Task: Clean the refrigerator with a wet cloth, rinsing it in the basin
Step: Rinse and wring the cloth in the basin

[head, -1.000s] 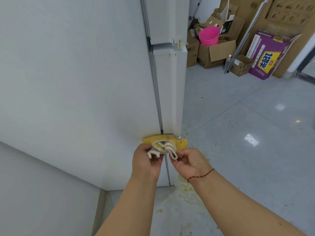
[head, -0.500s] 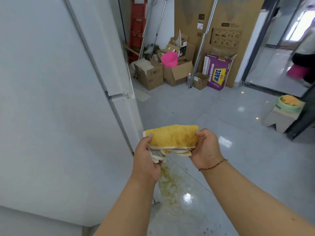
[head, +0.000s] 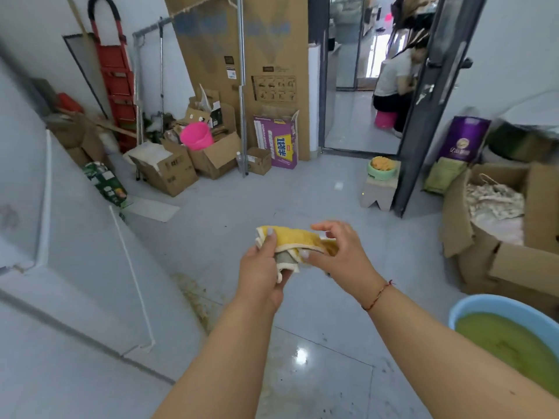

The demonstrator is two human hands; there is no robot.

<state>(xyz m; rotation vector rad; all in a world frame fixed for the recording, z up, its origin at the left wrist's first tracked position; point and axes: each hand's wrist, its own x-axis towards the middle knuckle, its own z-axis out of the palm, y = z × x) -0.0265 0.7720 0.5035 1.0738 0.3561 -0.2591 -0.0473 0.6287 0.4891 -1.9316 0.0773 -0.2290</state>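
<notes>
A folded yellow cloth (head: 292,239) with a pale trim hangs in the air between both hands, over the floor. My left hand (head: 262,272) grips its left end from below, thumb on top. My right hand (head: 340,254) pinches the right end, its upper fingers spread loosely. The white refrigerator (head: 69,267) fills the left side of the view. A light-blue basin (head: 484,305) holding murky green water sits at the lower right, beside my right forearm.
Yellowish dirty spill (head: 196,297) lies on the grey tiles by the refrigerator's foot. Open cardboard boxes (head: 496,237) stand at right. More boxes, a pink bucket (head: 196,136) and a red ladder (head: 116,77) line the back wall. A person (head: 393,80) crouches beyond the doorway.
The view has swung right, away from the refrigerator's side, and the basin has come into sight. Both hands carried the cloth away from the refrigerator's lower corner into the open.
</notes>
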